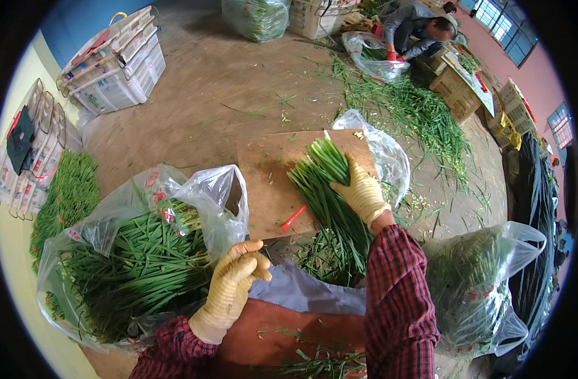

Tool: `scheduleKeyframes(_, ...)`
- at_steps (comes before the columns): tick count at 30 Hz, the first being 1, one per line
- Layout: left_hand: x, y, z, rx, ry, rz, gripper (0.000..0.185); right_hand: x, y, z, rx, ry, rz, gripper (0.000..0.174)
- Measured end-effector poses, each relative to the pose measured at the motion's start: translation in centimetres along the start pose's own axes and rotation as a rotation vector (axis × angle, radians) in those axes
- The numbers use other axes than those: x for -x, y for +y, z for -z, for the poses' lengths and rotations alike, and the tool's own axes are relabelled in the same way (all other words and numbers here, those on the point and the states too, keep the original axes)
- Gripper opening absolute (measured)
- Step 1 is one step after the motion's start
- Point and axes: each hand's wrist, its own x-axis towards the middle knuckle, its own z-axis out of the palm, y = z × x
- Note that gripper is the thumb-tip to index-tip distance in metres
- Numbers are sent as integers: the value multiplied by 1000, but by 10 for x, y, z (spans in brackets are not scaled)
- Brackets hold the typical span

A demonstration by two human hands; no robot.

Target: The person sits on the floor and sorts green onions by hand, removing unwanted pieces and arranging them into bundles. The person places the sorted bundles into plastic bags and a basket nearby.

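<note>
My right hand [362,192], in a cream glove, grips a bunch of green garlic chives [329,161] with pale cut ends. More long chives [336,227] lie under it, their leaves hanging over the near edge of a wooden board [265,175]. A slim red object [294,217], perhaps a handle, rests on the board left of the leaves. My left hand [234,289], also gloved, is raised near my lap with its fingers loosely bent and nothing visible in them. Beside it a clear plastic bag [222,199] holds bundled chives [142,265].
A filled clear bag [473,289] stands at my right. Loose leaves [412,109] litter the floor beyond the board, where another person [412,33] bends over a bag. White plastic crates [118,71] are stacked at the far left; banded green bundles [66,194] line the left wall.
</note>
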Motion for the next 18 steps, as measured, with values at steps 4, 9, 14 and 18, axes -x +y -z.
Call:
scheduleKeyframes(4, 0, -1, 0, -36, -25, -26, 35, -13, 1, -47, 326, -104, -92, 91)
scheduleKeyframes(9, -2, -1, -1, -85, -15, -7, 32, -13, 14, -55, 279, -49, -40, 95)
scheduleKeyframes(14, 11, 7, -4, -79, -54, -19, 31, -2, 9, -47, 289, -9, 75, 94)
scheduleKeyframes(18, 44, 22, 1, -109, -131, 53, 34, 7, -23, -44, 232, 137, 143, 88)
